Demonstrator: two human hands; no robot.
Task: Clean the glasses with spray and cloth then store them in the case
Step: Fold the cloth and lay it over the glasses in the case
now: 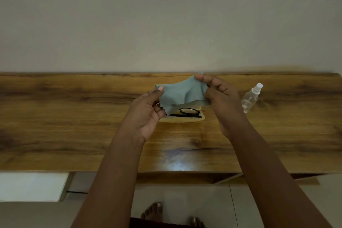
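Observation:
A grey-blue cleaning cloth (180, 93) with zigzag edges is stretched in the air between both hands. My left hand (148, 111) pinches its left corner and my right hand (220, 96) pinches its right edge. Below the cloth, black-framed glasses (188, 112) lie folded in an open pale case (182, 120) on the wooden table (74, 116); the cloth hides their left part. A clear spray bottle (250, 98) with a white cap lies tilted on the table to the right of my right hand.
The table backs onto a plain wall (166, 24). Its front edge runs across the lower part of the view, with a tiled floor, a white panel (31, 186) at the left and my bare feet (153, 209) below.

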